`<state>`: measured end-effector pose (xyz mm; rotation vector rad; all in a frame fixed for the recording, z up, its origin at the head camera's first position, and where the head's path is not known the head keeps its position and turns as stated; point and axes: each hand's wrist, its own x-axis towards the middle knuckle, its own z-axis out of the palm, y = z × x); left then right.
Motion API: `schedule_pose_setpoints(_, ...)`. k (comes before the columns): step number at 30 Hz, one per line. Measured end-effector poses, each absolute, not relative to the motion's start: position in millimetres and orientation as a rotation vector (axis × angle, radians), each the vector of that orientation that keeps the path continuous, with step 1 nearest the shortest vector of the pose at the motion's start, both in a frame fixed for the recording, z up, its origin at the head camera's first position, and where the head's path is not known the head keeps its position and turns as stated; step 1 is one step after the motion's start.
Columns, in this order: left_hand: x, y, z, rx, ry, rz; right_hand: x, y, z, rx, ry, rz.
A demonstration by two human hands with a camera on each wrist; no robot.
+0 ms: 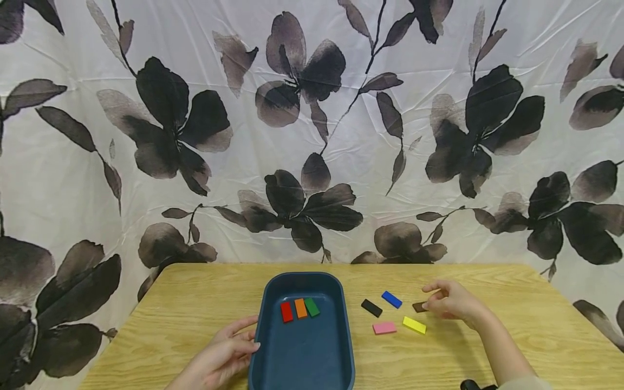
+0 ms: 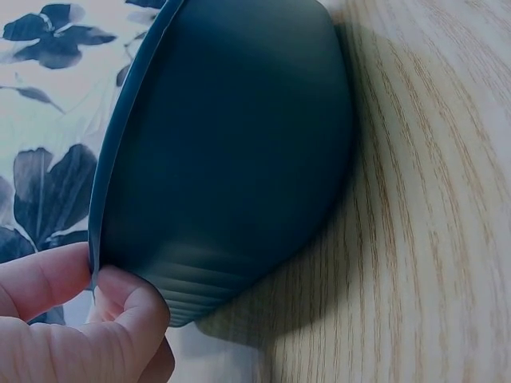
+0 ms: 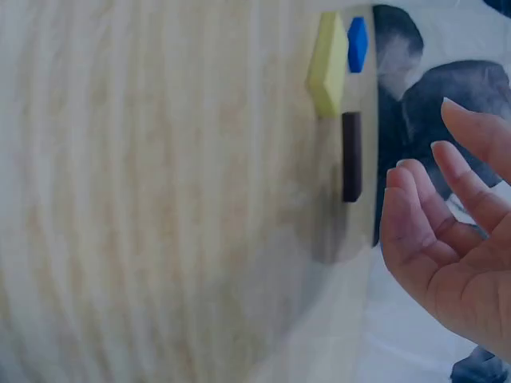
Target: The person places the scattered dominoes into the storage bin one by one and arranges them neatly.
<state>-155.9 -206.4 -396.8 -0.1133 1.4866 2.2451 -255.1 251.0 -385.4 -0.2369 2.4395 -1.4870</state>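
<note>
My left hand (image 1: 224, 349) pinches the left rim of a dark blue tray (image 1: 302, 363), its thumb and a finger on either side of the edge in the left wrist view. In the tray lie a red block (image 1: 286, 312), an orange block (image 1: 300, 308) and a green block (image 1: 311, 307). My right hand (image 1: 453, 303) hovers at a dark brown block (image 1: 419, 307), fingers loosely bent. The right wrist view shows a gap between those fingertips and the brown block (image 3: 351, 156), with nothing held.
On the table (image 1: 209, 292), right of the tray, lie a black block (image 1: 371, 308), a blue block (image 1: 392, 299), a pink block (image 1: 384, 328) and a yellow block (image 1: 414, 325). A floral curtain (image 1: 380, 216) hangs behind the table. A black object (image 1: 470, 385) shows by the right sleeve.
</note>
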Motion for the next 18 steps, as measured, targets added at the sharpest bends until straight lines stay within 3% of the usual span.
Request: schedule_pose_setpoints(18, -158, -208, -399, -0.091, 1.505, 2.215, -253, 254, -406, 0.051, 2.648, -1.361)
